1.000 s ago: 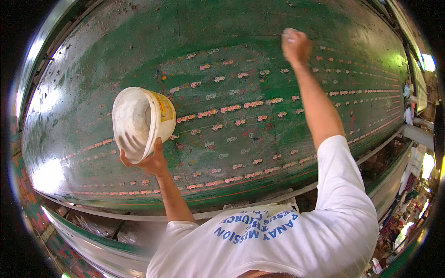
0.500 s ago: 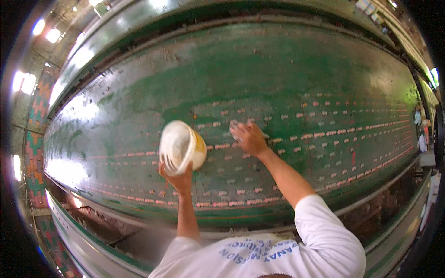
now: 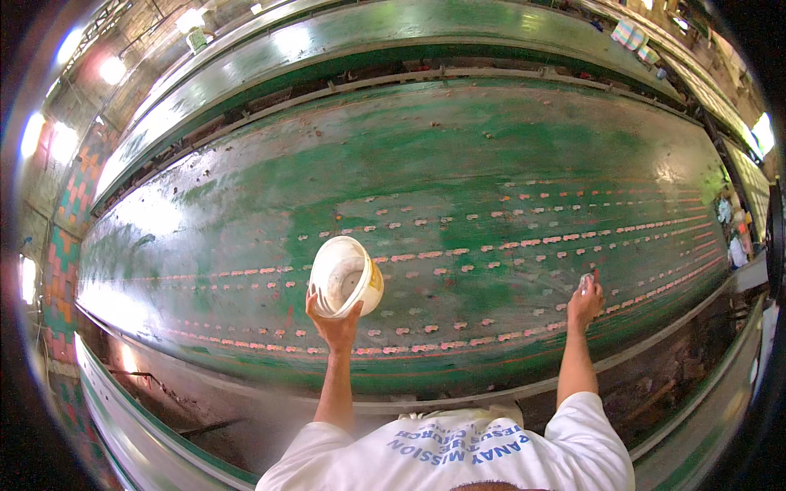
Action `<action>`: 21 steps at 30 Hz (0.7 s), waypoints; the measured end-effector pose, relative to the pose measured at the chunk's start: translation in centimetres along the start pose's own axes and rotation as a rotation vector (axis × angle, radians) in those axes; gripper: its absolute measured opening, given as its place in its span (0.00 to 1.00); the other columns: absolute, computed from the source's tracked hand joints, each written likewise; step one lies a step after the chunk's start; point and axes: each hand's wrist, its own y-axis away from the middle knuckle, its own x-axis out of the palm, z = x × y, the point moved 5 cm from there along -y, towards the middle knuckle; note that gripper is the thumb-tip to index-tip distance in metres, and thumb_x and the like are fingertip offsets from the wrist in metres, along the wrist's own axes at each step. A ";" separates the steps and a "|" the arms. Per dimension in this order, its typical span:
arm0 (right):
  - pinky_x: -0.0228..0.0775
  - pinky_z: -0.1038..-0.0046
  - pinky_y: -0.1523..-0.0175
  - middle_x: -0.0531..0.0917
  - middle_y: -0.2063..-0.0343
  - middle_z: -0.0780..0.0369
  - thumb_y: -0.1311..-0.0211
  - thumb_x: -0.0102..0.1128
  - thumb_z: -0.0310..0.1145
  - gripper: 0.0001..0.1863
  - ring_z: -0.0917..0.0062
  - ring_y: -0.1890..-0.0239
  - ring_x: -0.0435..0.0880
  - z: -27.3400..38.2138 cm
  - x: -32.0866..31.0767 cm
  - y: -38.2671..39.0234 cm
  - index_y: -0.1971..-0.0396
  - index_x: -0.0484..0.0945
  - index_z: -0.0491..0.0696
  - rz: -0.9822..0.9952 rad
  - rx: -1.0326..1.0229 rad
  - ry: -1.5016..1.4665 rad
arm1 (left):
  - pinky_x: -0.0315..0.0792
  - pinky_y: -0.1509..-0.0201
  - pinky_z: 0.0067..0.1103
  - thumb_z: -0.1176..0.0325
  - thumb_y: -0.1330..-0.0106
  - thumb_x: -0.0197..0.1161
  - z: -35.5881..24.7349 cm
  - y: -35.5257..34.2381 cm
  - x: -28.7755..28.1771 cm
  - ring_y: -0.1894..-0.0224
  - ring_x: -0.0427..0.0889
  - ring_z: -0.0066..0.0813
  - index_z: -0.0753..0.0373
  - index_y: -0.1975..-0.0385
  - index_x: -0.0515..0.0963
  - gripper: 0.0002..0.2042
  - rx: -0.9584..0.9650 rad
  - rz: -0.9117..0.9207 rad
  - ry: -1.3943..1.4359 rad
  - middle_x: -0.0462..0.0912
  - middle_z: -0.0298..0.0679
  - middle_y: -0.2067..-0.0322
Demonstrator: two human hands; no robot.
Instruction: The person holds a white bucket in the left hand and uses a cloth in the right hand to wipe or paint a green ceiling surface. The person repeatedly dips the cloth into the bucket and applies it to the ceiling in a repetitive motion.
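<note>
My left hand (image 3: 334, 326) grips a white plastic bucket (image 3: 368, 288) by its lower side, thumb and fingers round the rim. The bucket is tilted, its mouth toward me, with pale residue inside and a yellow patch on its outer side. Farther right, my right hand (image 3: 584, 306) is over the long green table (image 3: 385, 184), fingers curled round something whitish too small to make out. Rows of small pinkish-white marks (image 3: 426, 348) run lengthwise along the table's surface under both hands.
A second long green table (image 3: 393, 34) lies beyond a dark gap at the far side. Another long pale surface (image 3: 147, 417) is at the near left. Bundled cloths (image 3: 630, 37) sit at the far right, and bright lights shine at the left.
My right hand has swung right and nearer to me, away from the middle of the table. The bucket in my left hand has shifted slightly right and down, and the view has tipped up.
</note>
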 end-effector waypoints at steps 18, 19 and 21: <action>0.72 0.57 0.40 0.90 0.52 0.64 0.37 0.65 0.34 0.14 0.66 0.47 0.84 4.8 -3.2 8.2 0.53 0.89 0.56 0.470 -0.964 -0.769 | 0.60 0.18 0.46 0.64 0.47 0.88 -12.7 13.7 17.1 0.22 0.61 0.53 0.56 0.28 0.55 0.51 -0.081 -0.162 -0.132 0.58 0.55 0.24; 0.72 0.56 0.41 0.90 0.52 0.64 0.37 0.65 0.33 0.13 0.65 0.47 0.84 0.6 -1.9 4.6 0.53 0.90 0.55 0.500 -0.862 -0.782 | 0.60 0.18 0.46 0.64 0.47 0.88 -13.3 14.2 18.2 0.21 0.61 0.53 0.56 0.28 0.54 0.52 -0.081 -0.154 -0.132 0.58 0.55 0.24; 0.73 0.56 0.49 0.90 0.56 0.61 0.37 0.63 0.30 0.11 0.61 0.55 0.86 -8.5 0.0 -2.4 0.57 0.89 0.50 0.420 -0.691 -0.800 | 0.60 0.17 0.46 0.65 0.49 0.89 -14.3 15.0 20.5 0.21 0.60 0.53 0.56 0.28 0.54 0.53 -0.072 -0.154 -0.048 0.57 0.55 0.24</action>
